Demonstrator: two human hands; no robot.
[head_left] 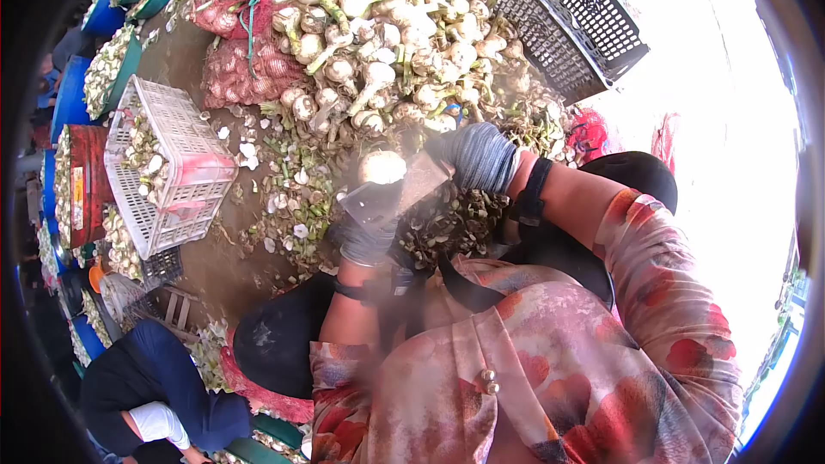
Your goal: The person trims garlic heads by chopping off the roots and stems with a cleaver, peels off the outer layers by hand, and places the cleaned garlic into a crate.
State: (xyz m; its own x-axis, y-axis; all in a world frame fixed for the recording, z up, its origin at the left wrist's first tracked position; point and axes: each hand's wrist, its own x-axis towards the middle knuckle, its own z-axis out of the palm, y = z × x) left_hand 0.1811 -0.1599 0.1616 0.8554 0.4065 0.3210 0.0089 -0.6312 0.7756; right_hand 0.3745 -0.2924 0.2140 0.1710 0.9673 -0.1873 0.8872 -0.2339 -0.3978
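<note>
My right hand (485, 159), in a grey knit glove, grips a broad-bladed knife (412, 185). Its wide metal blade points left across the front of my body. Below the blade's tip is my gloved left hand (365, 245), partly covered by the blade and blurred, so its fingers do not show. A pale, round garlic bulb (381, 167) is just beyond the blade; whether the left fingers reach it is hidden. A large heap of garlic bulbs (378, 43) with thick stems lies ahead of both hands.
Full red mesh bags (249, 69) lie left of the heap. A black crate (559, 30) stands at its right; a white crate (185, 172) holds bulbs at left. Husks (296, 206) litter the ground. Several tubs line the far left, and another person (159, 387) sits lower left.
</note>
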